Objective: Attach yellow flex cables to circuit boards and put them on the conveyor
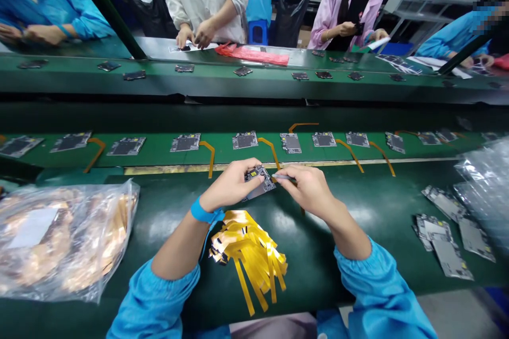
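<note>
Head camera view, looking down at a dark green workbench [338, 254]. The person's left hand [233, 185], a blue wrist strap [201, 212] behind it, has its fingers curled closed around a small circuit board [259, 183], held just above the bench near its far edge. The right hand [308, 188] meets the board from the right, thumb and forefinger pinched tight on a thin strip [283, 176] at the board's edge; the other fingers are folded in.

Below the hands lies a loose pile of yellow ribbon cables [250, 254]. At left, a clear plastic bag [59, 238] lies on its side, stuffed with copper-coloured pieces and a white slip; what the pieces are cannot be told. At right, bare boards [445, 238] lie overlapping, and beside them crinkled clear bags [485, 180] whose contents are hidden by glare.

Beyond the hands, a green conveyor [159, 156] carries a row of boards, several trailing orange ribbons. Across a second belt [199, 82] dotted with small dark parts, other people's hands work at their own stations.
</note>
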Motion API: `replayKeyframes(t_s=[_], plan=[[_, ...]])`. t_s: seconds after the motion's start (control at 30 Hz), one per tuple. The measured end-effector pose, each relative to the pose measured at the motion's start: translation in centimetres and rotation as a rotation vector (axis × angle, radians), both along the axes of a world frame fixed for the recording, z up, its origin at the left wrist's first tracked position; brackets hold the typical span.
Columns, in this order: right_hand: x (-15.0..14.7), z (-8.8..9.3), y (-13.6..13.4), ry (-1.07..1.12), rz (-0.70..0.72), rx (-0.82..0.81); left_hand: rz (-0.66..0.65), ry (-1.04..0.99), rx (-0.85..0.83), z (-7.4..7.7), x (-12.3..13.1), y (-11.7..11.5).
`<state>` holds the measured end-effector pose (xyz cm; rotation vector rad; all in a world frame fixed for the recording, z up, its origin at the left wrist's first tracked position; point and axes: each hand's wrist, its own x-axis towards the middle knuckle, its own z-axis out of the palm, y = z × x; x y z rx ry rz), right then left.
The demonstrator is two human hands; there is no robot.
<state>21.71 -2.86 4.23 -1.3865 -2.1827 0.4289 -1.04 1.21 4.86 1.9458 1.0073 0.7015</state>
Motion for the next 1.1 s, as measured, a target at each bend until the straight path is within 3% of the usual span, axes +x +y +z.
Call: replayKeyframes(t_s=[0.33,0.6,1.1], plan=[[-0.5,-0.2,0.1,-0.051,-0.011,-0.063,-0.007,0.071,0.005,-0.7,0.0,0.0],[-0.9,0.3,-0.2,-0.085,-0.023,-0.09,0.068,0.081,-0.083,-0.7,0.5,0.0],[-1.3,0.4,-0.4,-0.1,-0.038,-0.121,0.225,0.221,0.069,-1.4,0.9,-0.2]])
